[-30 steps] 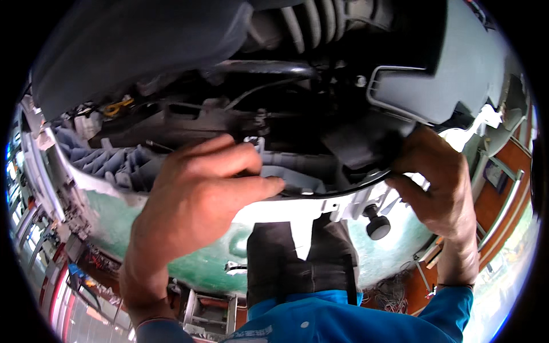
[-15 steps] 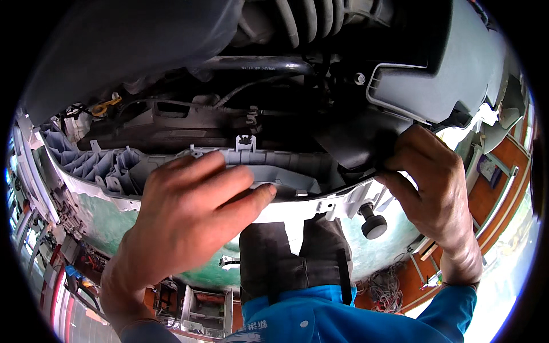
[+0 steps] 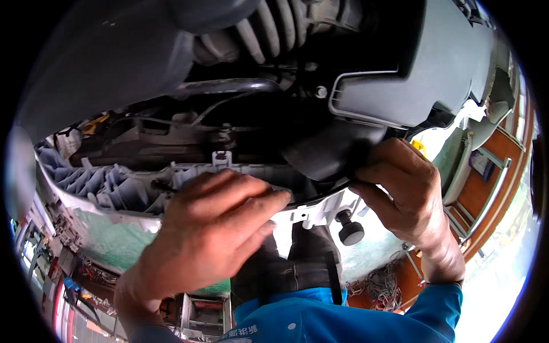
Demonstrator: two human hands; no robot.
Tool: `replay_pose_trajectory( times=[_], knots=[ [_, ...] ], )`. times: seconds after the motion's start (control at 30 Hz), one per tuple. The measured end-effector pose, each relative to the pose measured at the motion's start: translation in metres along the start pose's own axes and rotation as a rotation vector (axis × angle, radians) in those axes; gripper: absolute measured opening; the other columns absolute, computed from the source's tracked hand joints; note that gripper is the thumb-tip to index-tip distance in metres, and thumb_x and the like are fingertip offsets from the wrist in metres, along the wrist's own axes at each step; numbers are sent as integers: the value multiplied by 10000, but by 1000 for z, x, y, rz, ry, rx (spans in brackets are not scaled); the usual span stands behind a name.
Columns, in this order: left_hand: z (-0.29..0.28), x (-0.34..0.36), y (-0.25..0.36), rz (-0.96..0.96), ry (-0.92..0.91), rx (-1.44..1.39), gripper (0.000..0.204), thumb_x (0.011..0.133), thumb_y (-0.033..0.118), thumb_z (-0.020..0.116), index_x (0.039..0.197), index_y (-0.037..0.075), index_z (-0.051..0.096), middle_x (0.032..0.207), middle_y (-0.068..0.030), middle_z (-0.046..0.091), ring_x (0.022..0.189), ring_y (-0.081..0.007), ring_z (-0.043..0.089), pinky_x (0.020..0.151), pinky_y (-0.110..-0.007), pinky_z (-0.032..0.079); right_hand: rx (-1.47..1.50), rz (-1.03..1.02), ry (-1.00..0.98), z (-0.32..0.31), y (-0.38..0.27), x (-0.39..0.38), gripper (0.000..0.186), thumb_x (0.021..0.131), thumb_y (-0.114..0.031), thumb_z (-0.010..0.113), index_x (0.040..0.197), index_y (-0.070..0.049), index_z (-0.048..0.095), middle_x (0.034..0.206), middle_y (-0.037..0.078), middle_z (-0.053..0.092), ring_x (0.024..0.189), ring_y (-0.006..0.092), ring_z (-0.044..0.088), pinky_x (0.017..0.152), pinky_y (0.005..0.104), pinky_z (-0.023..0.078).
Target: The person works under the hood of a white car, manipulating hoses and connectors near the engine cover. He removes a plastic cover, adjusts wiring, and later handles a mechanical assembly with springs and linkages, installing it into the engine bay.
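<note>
Both hands work along the front edge of an open car engine bay. A thin black edge strip [image 3: 321,197] runs along the pale front crossmember [image 3: 301,217]. My right hand [image 3: 409,194] is closed at the strip's right part, thumb and forefinger pinched on it beside a black plastic duct [image 3: 323,151]. My left hand [image 3: 211,228] is closed, its fingertips at the strip's left part, over the grey ribbed panel [image 3: 114,186]. The fingers' undersides are hidden, and the left hand is slightly blurred.
A grey plastic housing [image 3: 383,94] stands at the right behind the duct. Ribbed hose [image 3: 269,31] and a dark cover [image 3: 108,63] lie at the back. A black round-ended stopper [image 3: 350,231] juts from the crossmember. Tangled cables [image 3: 380,291] lie on the floor.
The view has shifted, so the engine bay sits further left. My left hand has moved right along the edge, nearer my right hand, which keeps its pinch.
</note>
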State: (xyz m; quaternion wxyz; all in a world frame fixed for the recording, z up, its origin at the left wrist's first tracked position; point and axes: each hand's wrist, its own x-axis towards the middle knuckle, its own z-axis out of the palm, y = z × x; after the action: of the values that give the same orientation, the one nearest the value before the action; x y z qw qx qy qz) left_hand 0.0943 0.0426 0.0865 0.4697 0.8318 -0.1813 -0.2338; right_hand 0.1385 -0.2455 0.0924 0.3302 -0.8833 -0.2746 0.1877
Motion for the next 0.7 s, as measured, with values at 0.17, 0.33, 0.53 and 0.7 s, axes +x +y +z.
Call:
replay_pose_trajectory(
  times=[0.17,0.33,0.53,0.7],
  knots=[
    [37,26,9,-65,10,-27,217,880,114,800,1049,-18,765,950,-135,722,829,-315,702,706,-409,566,17,113,-56,-10,-1,1,180,736,12,884,865,9,759,904,119,660,763,242,687,657,354,561],
    [40,37,12,-218,-60,-90,143,908,135,783,948,-2,769,820,-166,717,756,-368,707,641,-428,534,-80,140,-100,-9,-8,8,212,699,19,835,815,-19,662,870,105,591,801,319,683,665,424,567],
    [45,39,19,-294,13,-62,170,899,167,797,839,11,767,717,-177,693,649,-370,689,585,-439,507,-168,120,-109,-5,-12,14,190,755,-21,785,772,-53,599,843,84,572,816,311,677,648,422,561],
    [53,40,24,-356,63,53,259,883,225,788,698,58,716,635,-160,666,595,-382,688,565,-467,550,-256,143,-179,-6,-11,17,108,821,-63,741,756,-41,658,860,100,635,770,337,692,648,448,568]
  ],
)
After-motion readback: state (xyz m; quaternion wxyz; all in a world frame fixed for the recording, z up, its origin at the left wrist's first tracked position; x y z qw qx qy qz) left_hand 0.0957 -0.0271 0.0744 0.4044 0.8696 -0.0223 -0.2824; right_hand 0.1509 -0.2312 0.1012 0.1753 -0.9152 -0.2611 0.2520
